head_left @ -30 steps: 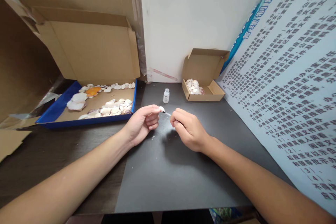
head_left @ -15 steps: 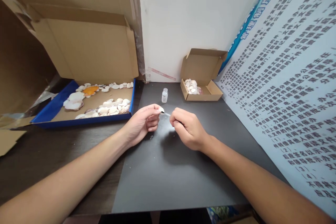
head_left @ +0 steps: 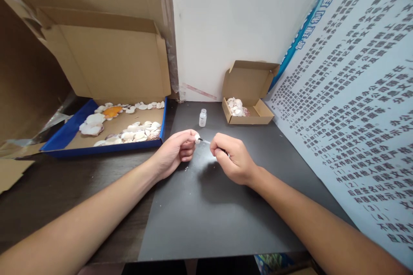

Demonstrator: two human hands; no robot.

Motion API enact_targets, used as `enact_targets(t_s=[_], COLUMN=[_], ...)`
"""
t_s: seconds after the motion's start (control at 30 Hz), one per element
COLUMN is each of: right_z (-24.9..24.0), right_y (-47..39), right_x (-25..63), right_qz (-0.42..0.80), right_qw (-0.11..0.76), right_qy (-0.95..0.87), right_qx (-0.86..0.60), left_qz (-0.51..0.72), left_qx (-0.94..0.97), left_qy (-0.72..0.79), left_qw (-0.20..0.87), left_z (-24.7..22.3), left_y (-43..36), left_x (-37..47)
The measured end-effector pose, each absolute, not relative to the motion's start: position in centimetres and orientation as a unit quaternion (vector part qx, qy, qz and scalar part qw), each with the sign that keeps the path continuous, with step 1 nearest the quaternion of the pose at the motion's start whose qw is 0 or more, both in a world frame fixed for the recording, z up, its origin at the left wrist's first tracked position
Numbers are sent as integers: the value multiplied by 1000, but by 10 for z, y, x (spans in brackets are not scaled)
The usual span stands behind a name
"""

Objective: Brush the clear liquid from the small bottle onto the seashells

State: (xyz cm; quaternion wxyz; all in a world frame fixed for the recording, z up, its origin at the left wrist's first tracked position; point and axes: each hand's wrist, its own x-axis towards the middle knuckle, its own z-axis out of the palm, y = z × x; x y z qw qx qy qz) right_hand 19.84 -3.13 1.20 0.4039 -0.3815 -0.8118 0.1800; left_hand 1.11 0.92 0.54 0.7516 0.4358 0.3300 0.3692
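Note:
Between thumb and fingers, my left hand [head_left: 177, 150] pinches a small white shell [head_left: 197, 138]. My right hand [head_left: 232, 157] is closed around a thin brush [head_left: 204, 140], whose dark tip is at the shell's right side. Most of the brush's handle is hidden in my fingers. Just beyond my hands a small clear bottle [head_left: 202, 118] with a white label stands upright, without a cap.
A blue-edged cardboard box [head_left: 103, 150] with many shells lies open at the left. A smaller open cardboard box [head_left: 250, 119] holding white shells stands at the back right. A printed sheet [head_left: 361, 94] covers the right side.
The brush now shows more clearly, with its dark tip against the shell's right side. My right hand has turned slightly. The camera view has shifted a little.

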Motion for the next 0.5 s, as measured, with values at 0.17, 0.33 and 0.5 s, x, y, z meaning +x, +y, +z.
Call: enact_targets(t_s=[0.17, 0.33, 0.5], right_z=[10, 9, 8], right_y=[-31, -29, -27], right_x=[197, 198, 198], right_qz=[190, 191, 165], right_qw=[378, 362, 338], right_qy=[-823, -818, -797], right_qx=[-380, -405, -473], left_qz=[354, 345, 347], left_qx=[446, 460, 465], left_qy=[328, 321, 332], left_qw=[754, 752, 744], left_z=[7, 7, 4], left_y=[8, 9, 12], left_x=[12, 11, 10])
